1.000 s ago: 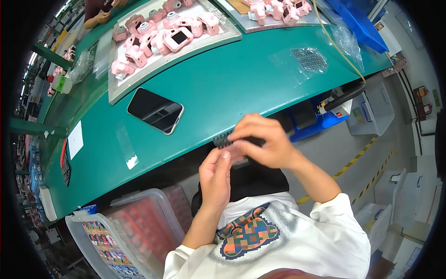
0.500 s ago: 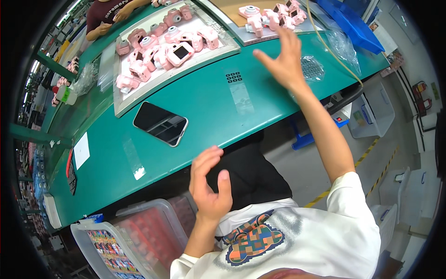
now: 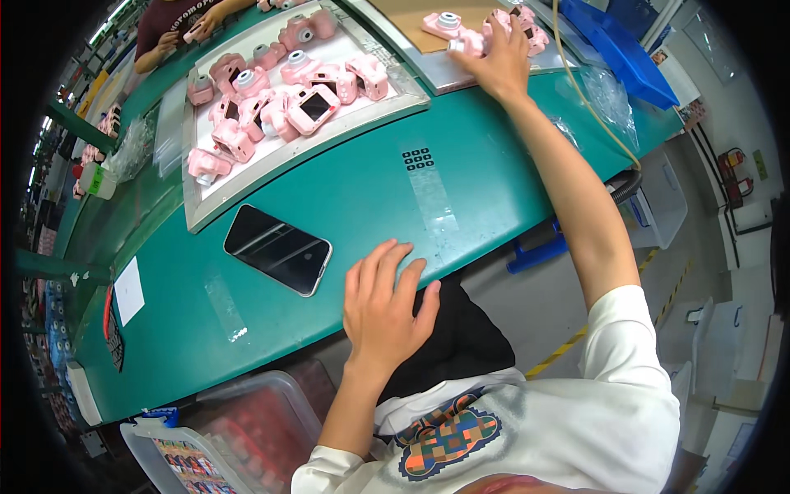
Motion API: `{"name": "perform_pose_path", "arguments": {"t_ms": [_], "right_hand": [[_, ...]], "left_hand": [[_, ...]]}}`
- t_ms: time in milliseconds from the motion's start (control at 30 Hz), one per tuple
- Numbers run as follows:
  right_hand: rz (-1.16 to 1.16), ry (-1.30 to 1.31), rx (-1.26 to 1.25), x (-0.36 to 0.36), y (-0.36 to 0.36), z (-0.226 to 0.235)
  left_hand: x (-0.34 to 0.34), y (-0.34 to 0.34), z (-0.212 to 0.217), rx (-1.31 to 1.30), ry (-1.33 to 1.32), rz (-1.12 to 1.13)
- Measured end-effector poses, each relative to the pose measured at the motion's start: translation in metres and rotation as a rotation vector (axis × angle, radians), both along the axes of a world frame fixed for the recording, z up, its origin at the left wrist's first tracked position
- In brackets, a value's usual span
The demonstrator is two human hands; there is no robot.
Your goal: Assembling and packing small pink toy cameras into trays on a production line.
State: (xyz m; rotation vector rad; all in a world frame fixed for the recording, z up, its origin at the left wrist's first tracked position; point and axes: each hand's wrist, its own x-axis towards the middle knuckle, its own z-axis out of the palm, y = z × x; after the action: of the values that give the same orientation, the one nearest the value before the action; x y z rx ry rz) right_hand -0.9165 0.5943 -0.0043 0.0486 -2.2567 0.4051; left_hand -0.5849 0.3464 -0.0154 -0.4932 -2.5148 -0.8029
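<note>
Black rectangular glass phone (image 3: 278,249) on green table (image 3: 350,169). Right of it, the left hand (image 3: 387,305), loosely open and empty, could drift and nudge it. Beyond the phone, far right, the right hand (image 3: 500,72) spreads over pink plastic toy cameras (image 3: 469,39); hold unclear, hasty closing could topple some.

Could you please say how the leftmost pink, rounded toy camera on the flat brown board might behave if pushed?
The pink, rounded toy camera looks hard-shelled, so would probably stay stiff. Apparently lying flat on the brown board, it seems likelier to slide than roll. Pushed toward the right hand, it might bump the neighbouring pink camera.
</note>
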Motion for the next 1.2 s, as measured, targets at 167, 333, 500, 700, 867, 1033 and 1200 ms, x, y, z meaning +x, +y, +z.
{"name": "perform_pose_path", "arguments": {"t_ms": [167,333,500,700,867,1033,1200], "right_hand": [[0.083,-0.093,-0.019,-0.008,0.009,0.007],[0.050,-0.102,0.093,-0.005,0.012,0.003],[0.033,-0.062,0.108,-0.010,0.026,0.000],[0.121,-0.087,-0.022,-0.010,0.027,-0.006],[0.108,0.017,-0.019,-0.006,0.030,-0.010],[0.103,-0.013,-0.040,-0.003,0.038,-0.006],[0.233,0.243,-0.013,-0.003,0.028,0.012]], "left_hand": [[-0.002,0.000,0.002,-0.008,-0.013,0.000],[-0.016,0.006,0.021,0.121,0.025,-0.041],[-0.089,0.045,0.065,0.316,0.063,-0.204],[-0.267,0.091,0.045,-0.118,0.023,-0.017],[-0.337,0.104,0.007,-0.312,-0.032,0.096],[-0.336,0.112,0.008,-0.409,-0.052,0.077],[-0.322,0.109,0.013,-0.466,-0.092,0.081]]}}
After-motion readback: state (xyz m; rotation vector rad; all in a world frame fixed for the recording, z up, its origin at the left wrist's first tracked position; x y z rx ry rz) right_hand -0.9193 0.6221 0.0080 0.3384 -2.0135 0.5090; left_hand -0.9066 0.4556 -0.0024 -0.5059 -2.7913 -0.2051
